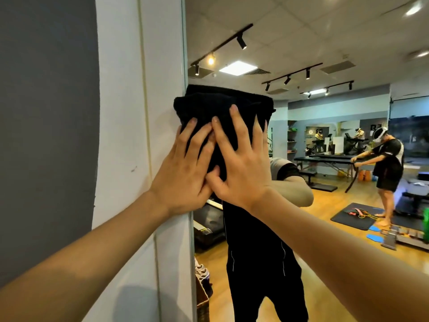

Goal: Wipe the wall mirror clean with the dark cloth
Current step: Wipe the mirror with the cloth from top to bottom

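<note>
A folded black terry cloth (222, 108) lies flat against the large frameless wall mirror (301, 54), right at the glass's left edge where it meets the white painted wall panel (120, 112). Both hands press it there. The left hand (185, 168) spreads its straight fingers over the cloth's lower left part, its palm reaching across the mirror edge. The right hand (239, 163) lies just beside it, fingers fanned wide and straight on the cloth's middle, thumb tucked against the left hand. Neither hand curls round the cloth; flat palms seem chosen to spread pressure so the whole pad rubs the glass evenly. The cloth's top edge bunches slightly above the fingertips. Far in the reflection a gym room shows, with a black padded bench (329, 159) and a wooden floor (348, 263).
</note>
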The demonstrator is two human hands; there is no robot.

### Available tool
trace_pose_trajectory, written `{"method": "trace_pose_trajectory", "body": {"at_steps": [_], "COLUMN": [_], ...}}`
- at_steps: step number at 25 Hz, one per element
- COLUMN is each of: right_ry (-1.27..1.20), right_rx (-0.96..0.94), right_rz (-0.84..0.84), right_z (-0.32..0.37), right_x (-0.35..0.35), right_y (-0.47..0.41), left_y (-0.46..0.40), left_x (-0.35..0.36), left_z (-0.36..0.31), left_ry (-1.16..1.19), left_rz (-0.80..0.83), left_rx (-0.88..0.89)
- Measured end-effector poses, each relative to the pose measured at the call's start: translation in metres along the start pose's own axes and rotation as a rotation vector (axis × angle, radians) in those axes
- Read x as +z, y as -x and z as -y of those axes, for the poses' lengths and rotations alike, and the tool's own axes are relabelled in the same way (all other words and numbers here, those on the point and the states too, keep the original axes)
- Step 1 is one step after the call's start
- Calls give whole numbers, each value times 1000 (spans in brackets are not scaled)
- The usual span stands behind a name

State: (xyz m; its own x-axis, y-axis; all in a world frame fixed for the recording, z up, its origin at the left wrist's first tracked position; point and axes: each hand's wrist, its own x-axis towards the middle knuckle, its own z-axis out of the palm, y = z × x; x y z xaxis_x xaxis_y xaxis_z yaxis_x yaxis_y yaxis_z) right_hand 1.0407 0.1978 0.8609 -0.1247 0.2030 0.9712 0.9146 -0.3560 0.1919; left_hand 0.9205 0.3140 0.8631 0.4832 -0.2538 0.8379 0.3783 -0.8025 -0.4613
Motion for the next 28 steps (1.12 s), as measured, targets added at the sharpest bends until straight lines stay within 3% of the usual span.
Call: {"method": "trace_pose_trajectory", "body": {"at_steps": [8, 17, 28], "right_ry": [-50, -10, 26], "right_rx": [-58, -59, -114], "right_rz": [24, 74, 52], "right_z": [-4, 22, 14], "right_x": [-1, 13, 23], "right_y": [34, 181, 212], "left_y": [26, 147, 172], "left_x": [9, 37, 53], "left_z": [-22, -102, -137], "left_ry": [10, -18, 33], "left_rz": [12, 212, 130], "left_rx": [16, -44, -209]}}
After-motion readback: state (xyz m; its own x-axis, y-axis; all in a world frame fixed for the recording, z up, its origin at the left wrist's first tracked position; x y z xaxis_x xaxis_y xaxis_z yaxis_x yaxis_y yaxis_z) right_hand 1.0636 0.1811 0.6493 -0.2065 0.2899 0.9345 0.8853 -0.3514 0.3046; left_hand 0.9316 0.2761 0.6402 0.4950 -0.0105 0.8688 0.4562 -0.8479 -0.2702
